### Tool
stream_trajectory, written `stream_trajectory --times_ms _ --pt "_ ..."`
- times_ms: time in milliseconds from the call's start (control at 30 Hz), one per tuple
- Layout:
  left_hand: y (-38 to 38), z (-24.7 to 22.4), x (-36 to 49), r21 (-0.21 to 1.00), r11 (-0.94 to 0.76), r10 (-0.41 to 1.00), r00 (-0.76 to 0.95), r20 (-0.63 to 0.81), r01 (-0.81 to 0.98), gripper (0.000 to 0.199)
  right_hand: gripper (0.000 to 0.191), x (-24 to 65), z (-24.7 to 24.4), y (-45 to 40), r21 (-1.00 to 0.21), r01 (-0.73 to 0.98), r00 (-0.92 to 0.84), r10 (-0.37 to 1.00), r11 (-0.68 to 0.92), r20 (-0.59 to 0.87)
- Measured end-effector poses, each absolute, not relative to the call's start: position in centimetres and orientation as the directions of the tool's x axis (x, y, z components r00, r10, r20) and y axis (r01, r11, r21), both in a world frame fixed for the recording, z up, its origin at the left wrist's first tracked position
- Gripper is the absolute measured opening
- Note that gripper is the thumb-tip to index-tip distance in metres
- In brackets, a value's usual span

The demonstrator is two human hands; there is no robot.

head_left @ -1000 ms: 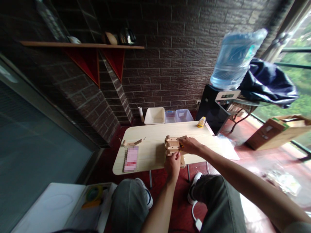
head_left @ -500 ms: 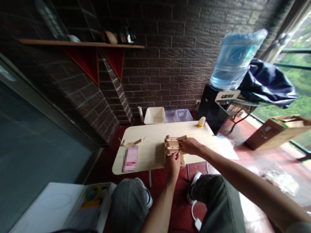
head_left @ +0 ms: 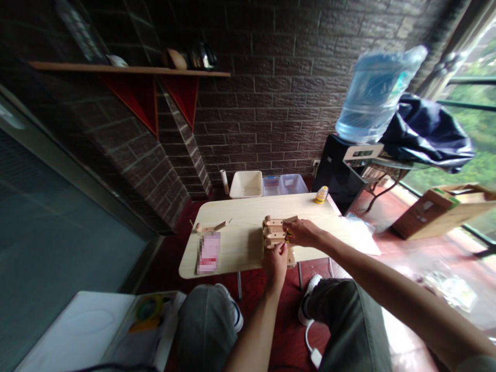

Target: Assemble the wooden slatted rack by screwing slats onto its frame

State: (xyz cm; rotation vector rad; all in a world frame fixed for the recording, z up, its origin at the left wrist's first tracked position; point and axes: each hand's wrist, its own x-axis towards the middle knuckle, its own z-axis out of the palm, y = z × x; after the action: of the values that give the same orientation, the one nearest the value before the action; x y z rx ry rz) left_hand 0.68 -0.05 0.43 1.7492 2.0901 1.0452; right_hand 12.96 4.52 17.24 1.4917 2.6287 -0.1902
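Note:
A wooden assembly (head_left: 274, 223) of pale blocks and rounded pieces with dark holes sits on the light wood-topped table (head_left: 240, 222), near its front edge. My right hand (head_left: 305, 232) is at the assembly's right side, its fingers closed around a small yellow-and-black tool (head_left: 289, 235) whose exact kind I cannot make out. Just below, my left hand (head_left: 275, 260) is closed at the assembly's front, thumb and fingertips pinched close to the tool. Whatever lies between those fingertips is too small to name. The hands hide part of the assembly.
Loose wooden pieces (head_left: 211, 228) and a pinkish blurred sheet or packet (head_left: 209, 253) lie at the table's left. A yellow-capped bottle (head_left: 321, 195) stands at the back right. Behind the table are a cream bin (head_left: 247, 184) and clear bins (head_left: 293, 184). An open case (head_left: 155, 330) is lower left.
My right fingers and the yellow-and-black tool have shifted slightly, showing more of the tool. My left hand and the wooden assembly stay in place.

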Motion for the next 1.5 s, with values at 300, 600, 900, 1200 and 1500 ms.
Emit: stream_trajectory --times_ms 300,600,900,1200,1500 --pt "-0.11 0.57 0.56 0.637 0.006 0.927 -0.243 0.285 0.771 0.025 0.028 12.31 17.42 4.52 0.02 0.896 -0.432 0.882 0.443 -0.189" --pt "-0.09 0.23 0.63 0.628 0.021 0.924 -0.255 0.284 0.778 0.026 0.027 12.76 17.19 4.49 -0.02 0.875 -0.48 0.86 0.484 -0.176" --pt "0.07 -0.06 0.63 0.625 0.01 0.921 -0.251 0.299 0.781 0.025 0.029 12.46 17.41 4.42 0.012 0.89 -0.446 0.876 0.456 -0.184" --pt "0.02 -0.07 0.58 0.646 0.02 0.923 -0.262 0.28 0.763 0.025 0.028 12.31 17.35 4.31 0.01 0.887 -0.453 0.875 0.461 -0.171" --pt "-0.15 0.17 0.53 0.659 -0.009 0.914 -0.261 0.31 0.752 0.025 0.03 12.25 17.53 4.17 0.008 0.873 -0.48 0.864 0.487 -0.152"
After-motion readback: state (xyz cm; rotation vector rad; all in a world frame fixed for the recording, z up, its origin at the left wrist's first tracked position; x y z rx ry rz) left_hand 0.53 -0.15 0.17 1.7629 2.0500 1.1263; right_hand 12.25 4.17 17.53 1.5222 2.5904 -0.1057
